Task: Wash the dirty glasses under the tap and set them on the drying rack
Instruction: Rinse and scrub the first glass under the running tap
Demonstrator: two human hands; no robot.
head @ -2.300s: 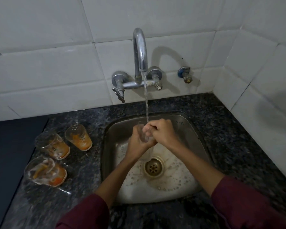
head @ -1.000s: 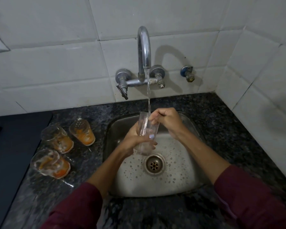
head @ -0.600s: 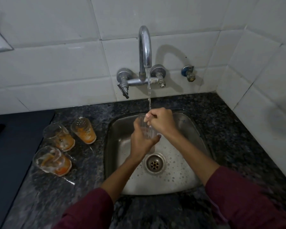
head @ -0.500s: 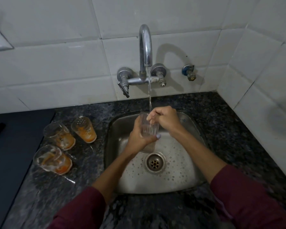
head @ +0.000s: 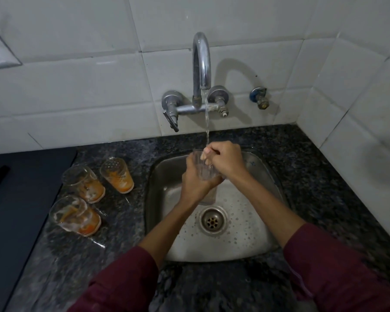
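Over the steel sink (head: 263,242) my left hand (head: 195,183) grips a clear glass (head: 204,171) upright under the running tap (head: 202,61). Water streams down onto its rim. My right hand (head: 226,161) sits on top of the glass with its fingers curled inside it. Three dirty glasses with orange residue stand upside down on the counter to the left: one (head: 117,173) nearest the sink, one (head: 85,184) beside it, one (head: 76,216) nearer me. No drying rack is in view.
Dark granite counter (head: 313,176) surrounds the sink. A dark flat surface (head: 16,199) lies at the far left. White tiled walls stand behind and at the right. A small blue valve (head: 259,97) sticks out right of the tap. The drain (head: 212,220) lies below my hands.
My right hand has pushed its fingers back down into the glass. The left hand keeps holding the glass under the stream at about the same place.
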